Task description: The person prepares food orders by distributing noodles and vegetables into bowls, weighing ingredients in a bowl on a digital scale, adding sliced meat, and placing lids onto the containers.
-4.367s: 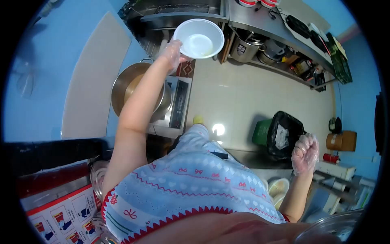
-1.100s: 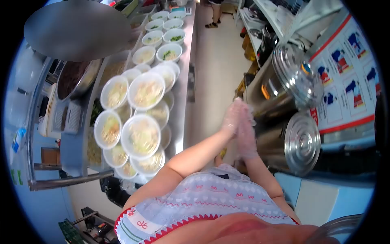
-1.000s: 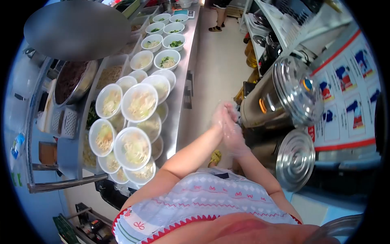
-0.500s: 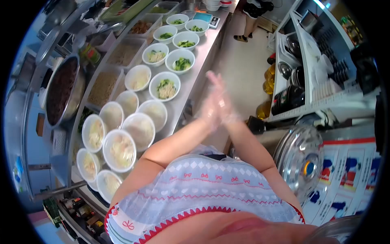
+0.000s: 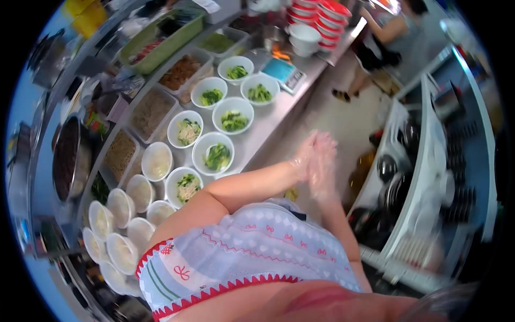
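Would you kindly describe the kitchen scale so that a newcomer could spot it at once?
Follow the steel counter away from the wearer, toward its far end. Just past the last bowl of greens, before the red and white stacked tubs, sits the scale. Unlike its round neighbours, it is flat and squarish, with a light-blue top.

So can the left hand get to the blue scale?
Probably, with a stretch or a step: the left hand is against the right hand, and nothing seems to block its way to the blue scale on the counter.
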Demonstrator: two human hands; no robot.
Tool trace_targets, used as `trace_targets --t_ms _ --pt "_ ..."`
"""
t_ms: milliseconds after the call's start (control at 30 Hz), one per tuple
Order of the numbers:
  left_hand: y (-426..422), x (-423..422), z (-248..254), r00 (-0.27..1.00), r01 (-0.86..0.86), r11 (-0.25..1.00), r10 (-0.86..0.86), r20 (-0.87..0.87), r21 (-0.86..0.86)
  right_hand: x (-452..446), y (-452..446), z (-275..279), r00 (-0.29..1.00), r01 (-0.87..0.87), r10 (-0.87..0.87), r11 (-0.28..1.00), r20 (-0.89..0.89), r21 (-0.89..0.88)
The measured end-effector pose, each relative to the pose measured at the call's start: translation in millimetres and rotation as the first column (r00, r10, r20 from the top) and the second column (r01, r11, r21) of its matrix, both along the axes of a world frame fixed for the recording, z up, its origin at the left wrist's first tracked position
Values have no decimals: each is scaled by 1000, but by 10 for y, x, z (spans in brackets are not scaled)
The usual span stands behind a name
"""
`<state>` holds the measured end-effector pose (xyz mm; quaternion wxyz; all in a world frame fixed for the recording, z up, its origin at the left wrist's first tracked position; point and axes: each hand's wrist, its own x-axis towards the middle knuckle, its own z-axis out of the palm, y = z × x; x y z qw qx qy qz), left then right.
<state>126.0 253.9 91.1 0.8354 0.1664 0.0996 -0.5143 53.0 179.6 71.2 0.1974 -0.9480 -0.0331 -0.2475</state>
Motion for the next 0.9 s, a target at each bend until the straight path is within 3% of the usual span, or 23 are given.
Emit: trace_targets --t_ms 100,133,167,200,233,267,300,333,367,400,433,467,500,533,567,600,633,700,767,800,833,867,900 --pt "-158 663 115 976 -194 980 187 112 51 687 -244 201 967 -245 254 952 -27 186" --pt "-139 893 244 954 -157 984 173 246 -84 1059 -400 255 950 -304 312 934 -15 186" --pt "-75 986 363 919 -100 975 167 357 -198 1361 -615 277 966 -178 212 960 -147 214" --pt "161 1106 604 872 -172 981 193 449 -89 1596 -822 281 954 -45 105 976 -280 214" --pt "364 1295 723 745 -253 967 203 635 -12 1826 -1027 183 946 -89 151 972 -286 217" --pt "507 1458 904 443 -529 843 173 880 101 2093 -1228 26 929 -119 200 958 -311 260" --pt "676 1690 901 195 -695 715 85 977 76 2344 -1334 -56 910 -143 245 943 -334 301" --pt "854 1905 923 -25 -882 470 -108 994 29 2532 -1356 -69 901 -175 276 937 -334 302" --pt "1028 2082 1093 -125 -971 236 -387 913 -33 2687 -1355 -81 867 -142 322 892 -381 430" --pt "1160 2266 1188 -65 -998 45 -480 875 -49 2789 -1332 -98 828 -85 363 835 -428 543" --pt "1233 2434 1215 16 -988 -139 -556 831 -73 2912 -1289 -262 836 -116 451 703 -314 701" --pt "1303 2692 1184 52 -969 -236 -502 864 -78 3259 -1285 -345 827 -147 473 702 -302 697" --pt "1376 2951 1173 126 -928 -355 -589 798 -116 3474 -1303 -449 778 -197 517 740 -357 643" --pt "1552 3272 1019 61 -899 -356 -682 729 -257 3439 -1444 -568 705 -214 534 788 -467 577" --pt "1569 3436 1024 191 -926 -375 -569 800 -45 3515 -1498 -532 685 -270 539 813 -490 516" --pt "1585 3599 1032 341 -909 -382 -452 824 167 3564 -1500 -491 724 -208 512 801 -463 561" --pt "1558 3620 1068 374 -898 -390 -431 821 204 3603 -1626 -558 701 -128 487 804 -520 580" --pt "1769 3728 1293 461 -874 35 -254 850 485 4030 -1687 -641 667 -115 513 787 -540 606" --pt "1698 3620 1193 484 -873 -33 -163 860 486 4205 -1852 -687 610 43 575 664 -546 747" --pt "1440 3641 982 459 -861 -336 -187 869 382 4338 -1894 -729 590 65 616 609 -523 791" --pt "1403 3573 792 365 -888 -375 -217 905 267 4492 -1882 -785 573 188 600 567 -559 802" --pt "1378 3475 613 314 -882 -439 -279 907 170 4613 -1844 -762 551 142 590 630 -590 763" --pt "1350 3383 433 272 -863 -501 -343 899 70 4844 -1827 -783 439 109 614 688 -656 718"
